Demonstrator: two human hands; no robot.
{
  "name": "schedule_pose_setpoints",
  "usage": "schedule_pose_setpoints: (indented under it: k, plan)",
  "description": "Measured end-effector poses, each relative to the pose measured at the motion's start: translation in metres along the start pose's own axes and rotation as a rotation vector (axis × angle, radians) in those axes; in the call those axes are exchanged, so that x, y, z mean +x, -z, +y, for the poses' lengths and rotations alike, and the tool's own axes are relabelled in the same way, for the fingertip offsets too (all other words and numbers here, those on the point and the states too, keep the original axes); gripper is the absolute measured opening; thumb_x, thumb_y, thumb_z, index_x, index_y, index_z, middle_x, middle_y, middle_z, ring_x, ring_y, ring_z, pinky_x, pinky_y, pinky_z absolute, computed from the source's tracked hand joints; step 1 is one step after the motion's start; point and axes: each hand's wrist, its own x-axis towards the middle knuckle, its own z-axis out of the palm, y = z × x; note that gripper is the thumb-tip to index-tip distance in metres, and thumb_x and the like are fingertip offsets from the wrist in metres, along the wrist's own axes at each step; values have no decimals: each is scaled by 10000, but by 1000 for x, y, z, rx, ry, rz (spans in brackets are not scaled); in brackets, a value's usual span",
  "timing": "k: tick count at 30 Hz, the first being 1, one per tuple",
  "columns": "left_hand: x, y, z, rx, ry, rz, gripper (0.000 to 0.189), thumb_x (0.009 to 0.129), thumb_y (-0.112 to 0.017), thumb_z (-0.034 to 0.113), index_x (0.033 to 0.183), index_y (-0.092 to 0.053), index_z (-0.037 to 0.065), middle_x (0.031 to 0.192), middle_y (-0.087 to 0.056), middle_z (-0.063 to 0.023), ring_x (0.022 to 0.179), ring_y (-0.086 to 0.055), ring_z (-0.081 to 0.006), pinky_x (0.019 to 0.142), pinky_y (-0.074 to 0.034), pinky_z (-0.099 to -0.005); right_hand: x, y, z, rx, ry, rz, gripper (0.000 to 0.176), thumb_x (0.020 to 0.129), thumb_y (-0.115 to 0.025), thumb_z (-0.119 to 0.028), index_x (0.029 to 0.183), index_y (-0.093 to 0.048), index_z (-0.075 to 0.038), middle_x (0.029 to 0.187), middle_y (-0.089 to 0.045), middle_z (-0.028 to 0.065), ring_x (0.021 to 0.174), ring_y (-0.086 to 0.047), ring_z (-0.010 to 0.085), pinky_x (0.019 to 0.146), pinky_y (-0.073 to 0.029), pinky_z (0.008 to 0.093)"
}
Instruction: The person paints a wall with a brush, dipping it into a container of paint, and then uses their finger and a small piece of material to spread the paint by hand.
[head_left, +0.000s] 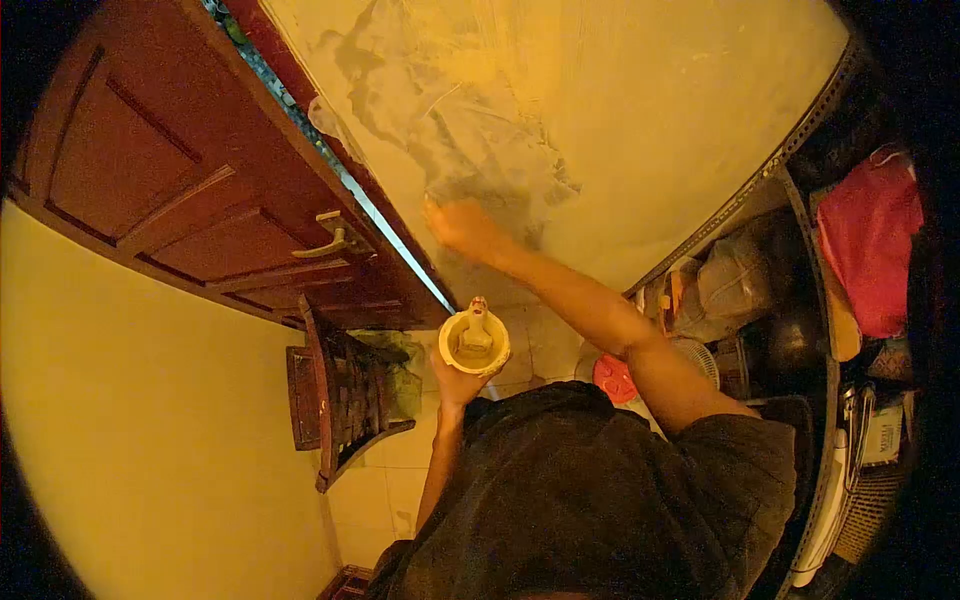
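My left hand (pixel 458 380) is wrapped round a small yellowish tub (pixel 500 358), held upright in front of my body. Inside the tub leans a brush-like tool (pixel 478 325), its handle resting up over the rim. My right hand (pixel 465 228) is stretched forward against the wall, with its fingers closed; anything between them is too small to make out. Grey, uneven patches (pixel 490 160) mark the yellowish wall (pixel 660 100) around that hand.
A dark red door (pixel 180 170) with a metal handle (pixel 330 237) stands at the left, slightly ajar. Below it is a wooden chair (pixel 335 400). Along the right, a metal shelf (pixel 820 300) holds bags, a red cloth (pixel 872 245) and other items. A red object (pixel 613 378) lies low by my right arm.
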Motion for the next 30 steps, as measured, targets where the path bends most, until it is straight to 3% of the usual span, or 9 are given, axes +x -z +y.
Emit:
schedule_pose_setpoints:
  k: [1, 3, 7, 10, 12, 18, 22, 24, 30]
  plan:
    - [-1, 0, 2, 38, 5, -9, 729, 577, -913, 120, 1182, -531, -20, 1098, -630, -117, 964, -641, -207, 863, -531, -357, -9, -7, 3, -1, -2, -4, 370, 878, -525, -167, 1232, -472, -71, 613, -613, 180, 541, -619, 371, 474, -483, 490]
    - [-8, -1, -5, 34, 5, 35, 675, 588, -905, 122, 1149, -561, -26, 1064, -643, -116, 952, -640, -204, 854, -527, -348, -32, -17, 2, 188, -241, -148, 177, 914, -466, -175, 928, -574, -36, 663, -625, 217, 625, -650, 365, 555, -505, 511]
    - [-6, 0, -5, 100, 24, 36, 639, 587, -906, 156, 1111, -594, -35, 1024, -658, -115, 936, -640, -214, 839, -520, -342, -87, 13, -14, 166, -365, -243, 249, 966, -413, -231, 966, -563, -32, 646, -610, 215, 610, -631, 396, 543, -484, 540]
    - [-12, 1, -8, 217, -2, 9, 735, 575, -913, 179, 1179, -550, -33, 1093, -632, -122, 974, -627, -221, 857, -512, -348, -137, -7, -12, 398, -483, -59, 292, 981, -401, -282, 1009, -534, -23, 695, -621, 229, 630, -614, 434, 551, -470, 555]
    - [-20, 7, -28, 279, 26, -17, 822, 564, -927, 196, 1225, -494, -31, 1167, -584, -142, 1037, -597, -232, 893, -496, -365, -168, -17, -10, 380, -437, -160, 280, 891, -556, -187, 1095, -460, -21, 735, -621, 244, 685, -612, 450, 565, -465, 535]
    - [-10, 21, -49, 97, 115, -163, 900, 557, -930, 151, 1291, -436, -17, 1238, -540, -141, 1096, -568, -236, 928, -487, -372, -245, -34, -20, 326, -635, -344, 349, 918, -532, -234, 1169, -479, 3, 834, -632, 248, 749, -599, 455, 644, -474, 539]
    - [-13, 27, -56, 103, 132, -213, 881, 565, -910, 83, 1305, -439, 0, 1240, -537, -114, 1080, -565, -223, 923, -490, -362, -282, -21, -39, 320, -741, -263, 363, 934, -492, -264, 1177, -484, 6, 884, -637, 256, 778, -602, 454, 678, -474, 550]
    - [-5, 20, -33, 66, 62, -250, 887, 568, -908, 76, 1315, -436, 5, 1247, -533, -109, 1085, -556, -227, 953, -468, -367, -320, -46, -38, 278, -648, -372, 363, 946, -457, -296, 1139, -532, 3, 906, -637, 258, 799, -606, 454, 698, -477, 548]
    - [11, 40, -63, 125, -16, -301, 998, 554, -931, 129, 1367, -369, -16, 1329, -482, -157, 1164, -527, -263, 982, -450, -411, -334, 5, -78, 331, -889, -396, 310, 948, -448, -288, 1053, -617, -52, 895, -639, 243, 825, -609, 452, 700, -484, 547]
